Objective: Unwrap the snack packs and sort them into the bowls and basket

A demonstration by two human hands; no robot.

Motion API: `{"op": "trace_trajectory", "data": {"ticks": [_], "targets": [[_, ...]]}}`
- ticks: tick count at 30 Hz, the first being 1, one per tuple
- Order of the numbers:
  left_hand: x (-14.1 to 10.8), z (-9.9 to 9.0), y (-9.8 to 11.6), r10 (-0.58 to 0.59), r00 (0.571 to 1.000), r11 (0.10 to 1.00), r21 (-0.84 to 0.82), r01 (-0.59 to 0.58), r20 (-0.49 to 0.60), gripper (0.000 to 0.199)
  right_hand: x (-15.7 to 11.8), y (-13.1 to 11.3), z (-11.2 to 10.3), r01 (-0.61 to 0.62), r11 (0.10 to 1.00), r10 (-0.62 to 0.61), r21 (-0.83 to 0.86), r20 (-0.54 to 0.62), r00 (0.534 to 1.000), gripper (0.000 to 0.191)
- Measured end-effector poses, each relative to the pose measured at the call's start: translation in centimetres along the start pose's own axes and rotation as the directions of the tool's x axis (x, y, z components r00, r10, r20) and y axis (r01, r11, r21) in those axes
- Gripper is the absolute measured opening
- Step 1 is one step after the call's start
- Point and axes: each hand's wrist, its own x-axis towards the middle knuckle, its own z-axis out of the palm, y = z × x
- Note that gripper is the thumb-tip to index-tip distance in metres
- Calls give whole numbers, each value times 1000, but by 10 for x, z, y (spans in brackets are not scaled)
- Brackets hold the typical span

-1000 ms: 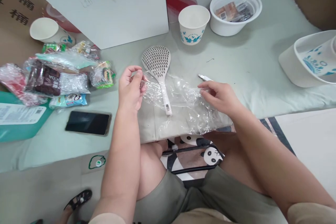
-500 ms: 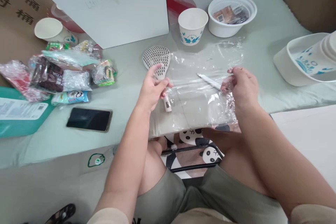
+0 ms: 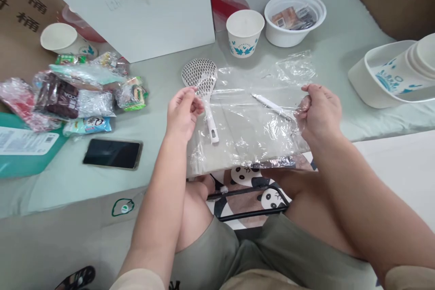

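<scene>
A clear plastic bag [image 3: 244,127] is stretched between my two hands above the table. My left hand [image 3: 185,111] pinches its left side, fingers closed. On the other side, my right hand [image 3: 317,108] grips the bag's right edge with curled fingers. Through or beneath the film show a white slotted skimmer [image 3: 200,74], its handle pointing toward me, and a thin white pen-like tool [image 3: 270,105] lying diagonally. Whether these two lie inside the bag or under it, I cannot tell.
A paper cup [image 3: 245,34] and a white bowl [image 3: 295,20] with small packets stand behind the bag. Snack packets [image 3: 74,95] and a phone [image 3: 113,153] lie left. At right, a white container [image 3: 369,74] holds stacked cups. Boxes stand behind.
My left hand has moved left and its extended fingers have closed on the bag, which is now spread wider. The skimmer's handle is more exposed. The view has shifted slightly.
</scene>
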Motion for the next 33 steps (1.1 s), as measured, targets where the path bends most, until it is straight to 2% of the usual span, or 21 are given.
{"op": "trace_trajectory", "data": {"ticks": [2, 5, 7, 8, 11, 13, 16, 19, 20, 21, 23, 25, 27, 29, 31, 33], "targets": [[-2, 1, -2, -34, 993, 999, -17, 36, 115, 29, 2, 1, 0, 18, 1000, -18, 1, 12, 1000, 20], [-6, 2, -2, -122, 949, 992, 63, 108, 290, 66, 3, 2, 0, 29, 1000, -30, 6, 14, 999, 20], [-8, 2, 0, -178, 929, 979, 154, 134, 324, 77, 5, 2, 1, 15, 1000, -15, 8, -17, 1000, 20], [-8, 2, 1, -193, 930, 972, 193, 137, 312, 74, 6, 2, 2, 8, 1000, -8, 8, -34, 999, 20], [-6, -3, 7, -190, 954, 960, 247, 131, 232, 41, 9, 1, 2, 14, 1000, -13, 8, -67, 998, 19], [-3, -9, 9, -167, 970, 959, 256, 118, 177, 27, 11, 1, 1, 32, 999, -31, 10, -61, 998, 16], [1, -16, 10, -88, 988, 974, 221, 59, 125, 27, 13, 1, 2, 44, 999, -43, 12, -53, 998, 14], [2, -20, 6, -20, 989, 990, 139, 0, 146, 42, 11, 1, 3, -13, 1000, 13, 7, -29, 999, 8], [2, -20, 5, -8, 987, 991, 130, -14, 162, 52, 9, 1, 2, -42, 999, 42, -3, 7, 999, 16], [2, -21, 4, 7, 985, 990, 136, -31, 173, 62, 7, 1, 1, -56, 998, 58, -21, 58, 997, 33], [2, -22, 3, 66, 983, 982, 164, -94, 170, 70, 1, 3, -3, -26, 997, 40, -76, 196, 980, 79], [2, -24, 6, 154, 977, 968, 179, -179, 147, 56, -4, 7, -9, 77, 990, -33, -117, 342, 939, 118], [1, -27, 9, 217, 962, 949, 196, -247, 163, 33, -7, 9, -15, 186, 976, -118, -116, 438, 891, 131], [-2, -30, 13, 249, 944, 921, 248, -300, 216, 25, -9, 10, -19, 271, 956, -192, -114, 456, 869, 119], [-5, -32, 16, 281, 931, 879, 328, -347, 232, 31, -8, 10, -21, 346, 917, -243, -197, 411, 879, 83], [-6, -33, 17, 314, 928, 829, 418, -371, 201, 39, -5, 9, -22, 401, 859, -278, -319, 366, 888, 49]]}}
